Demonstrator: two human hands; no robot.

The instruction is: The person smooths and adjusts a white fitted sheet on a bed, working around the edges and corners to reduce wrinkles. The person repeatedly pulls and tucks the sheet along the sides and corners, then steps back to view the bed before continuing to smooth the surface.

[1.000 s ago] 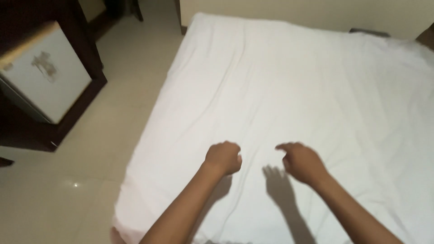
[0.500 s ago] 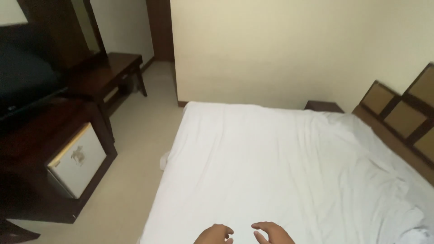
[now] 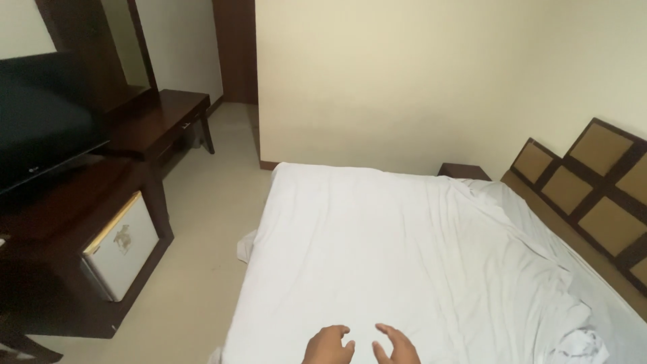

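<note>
White sheet [image 3: 404,256] runs lengthwise away; left hand [image 3: 328,345], right hand [image 3: 396,346] grip loose, empty.

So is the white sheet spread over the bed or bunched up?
Mostly spread: the white sheet lies flat, bunched along the headboard side.

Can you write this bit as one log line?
left hand: open, on white sheet | right hand: open, on sheet | sheet: rumpled near headboard

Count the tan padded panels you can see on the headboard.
5: one small panel nearest the wall, a large one above, one below, one lower right, one cut by the frame edge. More may lie out of view.
</note>
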